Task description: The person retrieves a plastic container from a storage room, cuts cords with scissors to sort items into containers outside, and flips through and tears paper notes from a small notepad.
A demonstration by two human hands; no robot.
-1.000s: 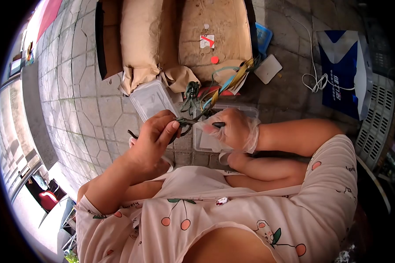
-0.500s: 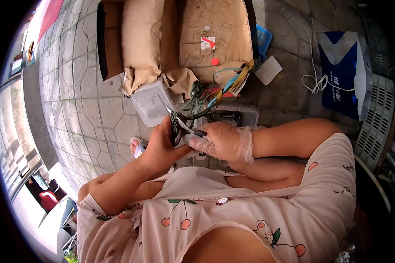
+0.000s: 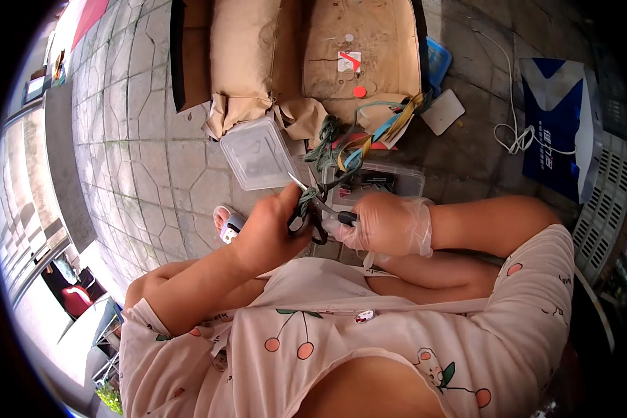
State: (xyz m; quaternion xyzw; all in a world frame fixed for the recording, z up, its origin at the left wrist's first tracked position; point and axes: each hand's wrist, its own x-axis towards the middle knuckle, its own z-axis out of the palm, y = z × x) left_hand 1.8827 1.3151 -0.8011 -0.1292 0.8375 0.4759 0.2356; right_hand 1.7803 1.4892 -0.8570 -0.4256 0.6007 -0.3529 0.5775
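My bare left hand (image 3: pixel 266 224) is closed round dark green cord (image 3: pixel 305 198), with dark loops hanging at its fingers. My right hand (image 3: pixel 382 221), in a thin clear glove, is closed on the black handles of a pair of scissors (image 3: pixel 325 205). The blades stand apart, tips pointing up and left, close to the cord beside my left fingers. More green cord (image 3: pixel 322 152) runs from there up to a tangle with yellow and blue strips (image 3: pixel 390 129) at the cardboard box's near edge. The exact cord ends inside my left fist are hidden.
Ahead lies an open cardboard box (image 3: pixel 418 49) with a brown paper-covered bundle (image 3: pixel 242 52). A clear plastic lid (image 3: pixel 258 153) and a clear container (image 3: pixel 407 182) with small dark items lie nearer. To the right are a blue-and-white bag (image 3: pixel 554 132), white cable (image 3: pixel 515 139) and grey crate (image 3: pixel 602 202).
The scissor blades have spread apart and now lie by the cord at my left fingers. Both hands have shifted slightly right in view, as has the whole scene.
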